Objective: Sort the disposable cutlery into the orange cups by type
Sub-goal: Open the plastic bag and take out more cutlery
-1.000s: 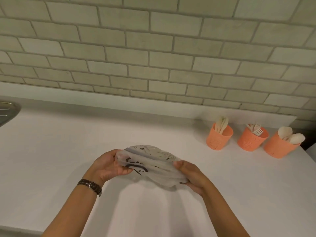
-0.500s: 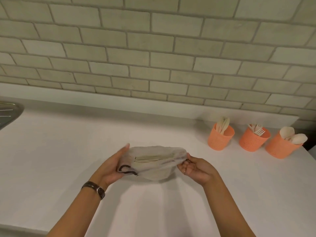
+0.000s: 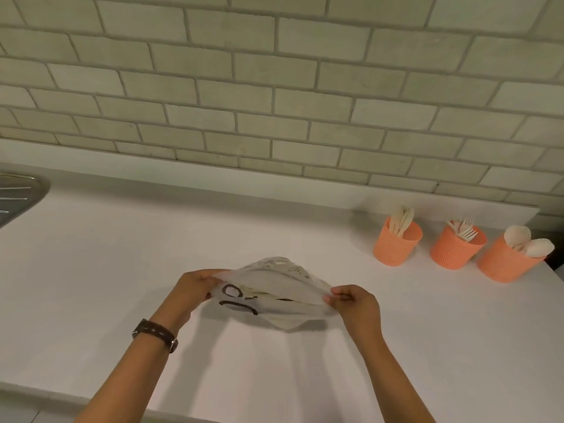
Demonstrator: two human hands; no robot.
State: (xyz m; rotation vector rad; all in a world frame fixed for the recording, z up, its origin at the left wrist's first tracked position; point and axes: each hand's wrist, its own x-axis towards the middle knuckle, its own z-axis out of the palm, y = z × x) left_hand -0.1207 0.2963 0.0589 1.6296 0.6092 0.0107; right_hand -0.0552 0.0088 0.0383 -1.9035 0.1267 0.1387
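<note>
White counter (image 3: 91,285) below pale tiled wall (image 3: 274,87), 3 orange cups (image 3: 454,253) at right

Three orange cups (image 3: 393,251) (image 3: 453,254) (image 3: 503,265), one bag (image 3: 274,282), one wristwatch (image 3: 155,331)

Only one view, worn on my head, facing forward and down across the counter (image 3: 91,285) to the tiled wall (image 3: 274,87). Close in: my left hand (image 3: 192,290) and right hand (image 3: 357,303) sit mid-frame.

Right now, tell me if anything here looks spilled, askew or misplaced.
Nothing stands out. The three orange perforated cups stand upright, apparently one cutlery type each; left hand and right hand pinch the translucent printed plastic bag over the white counter.
</note>
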